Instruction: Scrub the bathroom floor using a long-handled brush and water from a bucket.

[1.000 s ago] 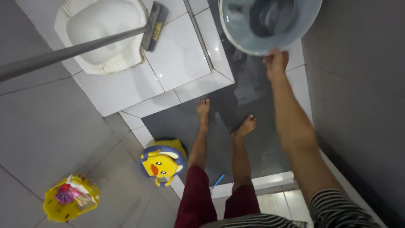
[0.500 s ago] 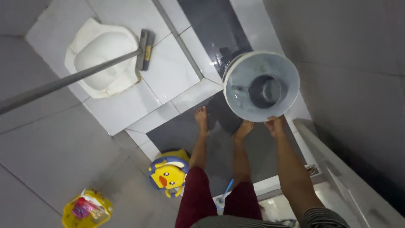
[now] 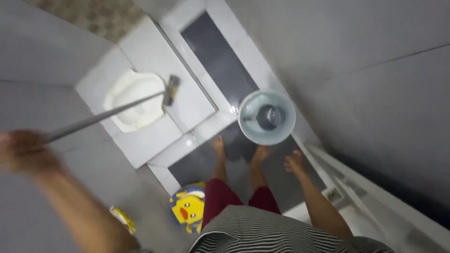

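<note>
The left hand [image 3: 23,152], blurred, grips the brush pole [image 3: 101,118]; its long axis runs up-right to the head at the squat toilet [image 3: 131,100]. The right hand [image 3: 295,163] hangs loosely open, just below the bucket [image 3: 267,117] on the floor, which holds a dark scoop.

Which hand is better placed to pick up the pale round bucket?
Right, probably. The right hand hangs empty just beside the pale round plastic bucket, while the left hand grips the long grey brush handle, farther away.
</note>
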